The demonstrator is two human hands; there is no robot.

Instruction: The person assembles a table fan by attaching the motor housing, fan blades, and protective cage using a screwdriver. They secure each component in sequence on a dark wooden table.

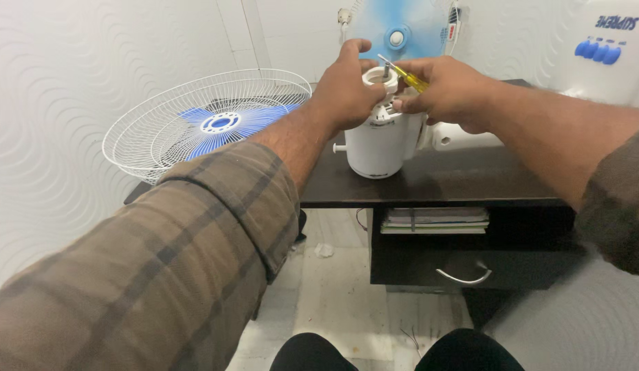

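While left hand [347,86] clamped the white motor housing [376,141] near the bench [436,185] front edge | right hand [446,93] gripped yellow screwdriver [405,75], tip at top | step judged: working top screw | next needs steady housing.

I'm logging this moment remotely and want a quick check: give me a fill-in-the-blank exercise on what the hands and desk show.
1. The right hand holds a screwdriver with a ____ handle.
2. The left hand grips the top of the white ____ housing.
3. The fan guard beside the desk encloses ____ blades.
4. Under the desktop, books lie above a ____.

Missing words: yellow; motor; blue; drawer
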